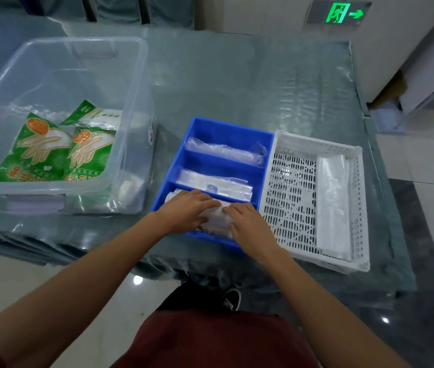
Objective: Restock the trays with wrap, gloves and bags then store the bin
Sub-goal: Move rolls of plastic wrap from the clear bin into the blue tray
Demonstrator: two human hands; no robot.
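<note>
Grey-blue cloth under a clear plastic sheet covers the bench [237, 83], which fills most of the view. Pale floor tiles lie around it, and a green exit sign [339, 13] glows on the wall at 1 o'clock.

Largest on the bench is the clear bin [141, 62], at 10 o'clock. Green glove packets [37, 147] lie flat on its bottom, toward its near-left corner. Next in size is the white perforated tray [290, 181] at 3 o'clock, touching the right wall of the blue tray [226, 128]. One long white roll [332, 197] lies along its right side.

The blue tray stands in the middle and has three compartments, one behind the other. A clear packet [223, 151] lies in the far one and a flat clear packet [215, 183] in the middle one. In the near one, at 6 o'clock of this tray, a white packet [217, 220] lies under both hands.

The left grip [186, 211] rests on top of it with fingers almost straight, pressing down and not closed around anything. The right grip [250, 227] has its fingers bent over the right end of the same packet. I cannot tell if they pinch it or only push.

I judge that the step in hand is seating this packet in the near compartment. The gloves are not yet restocked. The next move calls for letting go, reaching to 10 o'clock into the bin, and pinching a thin, slippery glove packet by its edge.
</note>
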